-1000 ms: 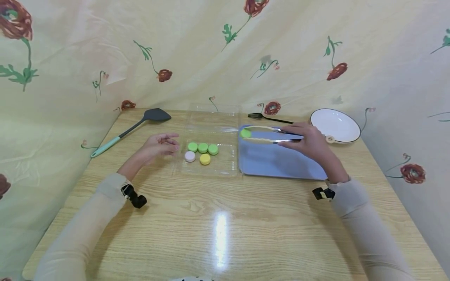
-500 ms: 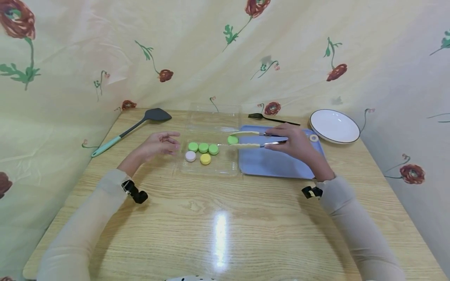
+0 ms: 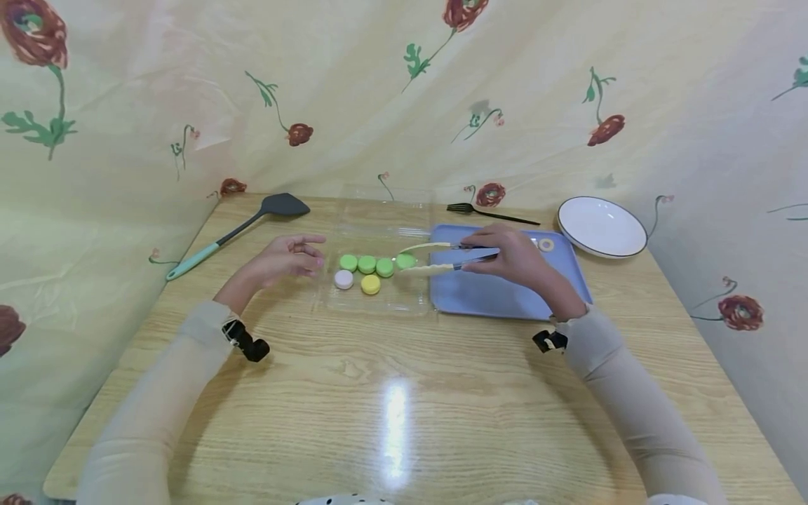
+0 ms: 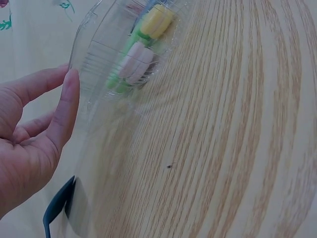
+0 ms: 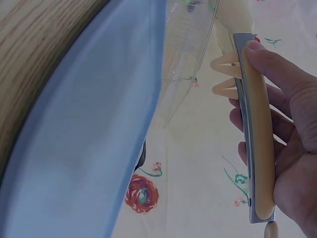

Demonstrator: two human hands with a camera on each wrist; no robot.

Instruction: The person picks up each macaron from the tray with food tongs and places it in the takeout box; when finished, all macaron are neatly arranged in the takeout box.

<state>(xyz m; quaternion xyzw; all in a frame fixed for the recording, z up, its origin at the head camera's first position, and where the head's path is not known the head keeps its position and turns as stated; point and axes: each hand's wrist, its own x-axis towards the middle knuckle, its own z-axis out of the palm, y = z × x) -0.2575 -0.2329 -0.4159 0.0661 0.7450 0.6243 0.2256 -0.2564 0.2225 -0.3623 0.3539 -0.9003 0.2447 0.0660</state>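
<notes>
My right hand (image 3: 514,256) grips kitchen tongs (image 3: 435,268), seen close in the right wrist view as beige-handled tongs (image 5: 260,134). Between their pale tips is a green macaron (image 3: 406,261), inside the clear plastic box (image 3: 379,305). To its left are a row of green macarons (image 3: 366,264), a pale pink macaron (image 3: 344,279) and a yellow macaron (image 3: 370,284). My left hand (image 3: 280,263) stays at the box's left side, thumb and forefinger apart; in the left wrist view its fingertips (image 4: 72,79) meet the clear edge.
Right of the box lies a blue tray (image 3: 492,298). A black fork (image 3: 495,214) and a white dish (image 3: 602,226) are behind it. A spatula (image 3: 236,231) with a mint handle lies at the left. The box's clear lid (image 3: 385,210) stands raised behind.
My right hand has moved left with the tongs, carrying the green macaron from over the tray into the box, beside the green row. The left hand has barely moved.
</notes>
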